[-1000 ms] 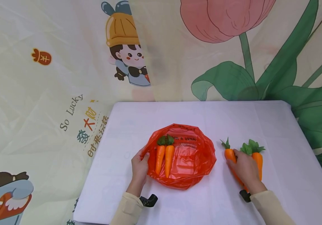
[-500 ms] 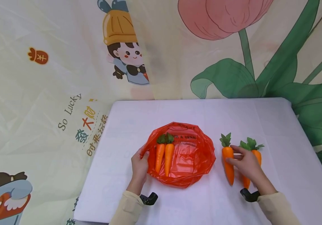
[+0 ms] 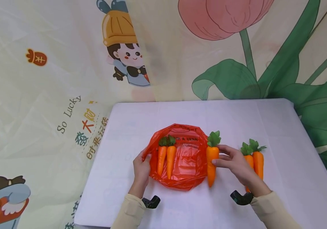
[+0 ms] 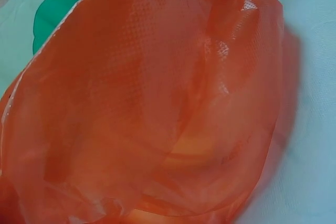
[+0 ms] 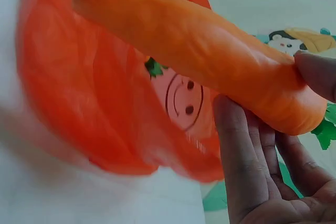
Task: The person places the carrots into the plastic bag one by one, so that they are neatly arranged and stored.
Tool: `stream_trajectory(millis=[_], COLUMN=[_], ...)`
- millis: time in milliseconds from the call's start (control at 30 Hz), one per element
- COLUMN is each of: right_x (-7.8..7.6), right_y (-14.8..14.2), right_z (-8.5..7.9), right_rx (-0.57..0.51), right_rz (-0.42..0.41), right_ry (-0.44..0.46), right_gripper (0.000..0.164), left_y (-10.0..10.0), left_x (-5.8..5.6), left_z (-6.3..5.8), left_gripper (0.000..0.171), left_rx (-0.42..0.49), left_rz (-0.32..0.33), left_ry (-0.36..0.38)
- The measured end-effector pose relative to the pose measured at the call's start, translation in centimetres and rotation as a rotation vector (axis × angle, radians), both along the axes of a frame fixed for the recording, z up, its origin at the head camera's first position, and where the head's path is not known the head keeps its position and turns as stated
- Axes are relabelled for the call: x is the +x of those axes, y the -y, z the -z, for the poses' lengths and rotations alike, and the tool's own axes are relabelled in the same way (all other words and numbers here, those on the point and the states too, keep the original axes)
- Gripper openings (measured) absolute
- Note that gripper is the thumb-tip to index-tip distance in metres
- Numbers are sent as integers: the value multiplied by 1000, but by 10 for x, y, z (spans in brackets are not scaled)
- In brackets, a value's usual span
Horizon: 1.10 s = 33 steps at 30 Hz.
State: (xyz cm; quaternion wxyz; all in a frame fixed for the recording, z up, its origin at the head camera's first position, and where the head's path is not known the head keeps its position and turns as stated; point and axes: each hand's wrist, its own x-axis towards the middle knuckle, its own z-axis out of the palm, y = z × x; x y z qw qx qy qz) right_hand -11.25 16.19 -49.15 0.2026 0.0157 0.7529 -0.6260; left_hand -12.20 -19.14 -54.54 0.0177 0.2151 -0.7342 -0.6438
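Observation:
An open red plastic bag (image 3: 187,159) with dark printing lies on the white table, two carrots (image 3: 171,162) inside its left part. My left hand (image 3: 141,168) pinches the bag's left rim between thumb and fingers. In the left wrist view the red plastic (image 4: 142,103) fills most of the picture and hides the hand. My right hand (image 3: 235,162) holds another carrot (image 3: 212,162) by its upper part, thumb on one side and fingers on the other. This carrot overlaps the bag's right rim in the head view, its leafy top pointing away from me.
Two more carrots (image 3: 258,163) lie side by side on the white table (image 3: 292,178), right of the bag and partly behind my right forearm. A printed cloth (image 3: 172,47) hangs behind the table's far edge. A black wrist camera (image 3: 241,197) sits at my right wrist.
My right hand has picked a carrot from the group on the right and carried it left to the bag's right rim. The left hand and the bag have stayed in place.

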Motion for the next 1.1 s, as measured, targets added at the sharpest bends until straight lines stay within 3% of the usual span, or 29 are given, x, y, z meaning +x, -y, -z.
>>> stream_trajectory(millis=[433,700,900,1100], right_x=[-23,-35,-38,-41], right_y=[64,92,105,118], right_z=[-2,8,24,47], right_rx=[-165,-209,-159,-56], right_rz=[-15,66,114,140], right_ry=[11,-11,-3,-40], right_gripper=[77,79,73,66], left_y=[-2,-1,-1,0], left_x=[-2,-2,0,0], left_z=[-1,1,2,5], left_gripper=[40,40,40,40], left_rx=[-7,9,4,6], left_rz=[36,56,64,75], left_ry=[-14,-46,-24,-52])
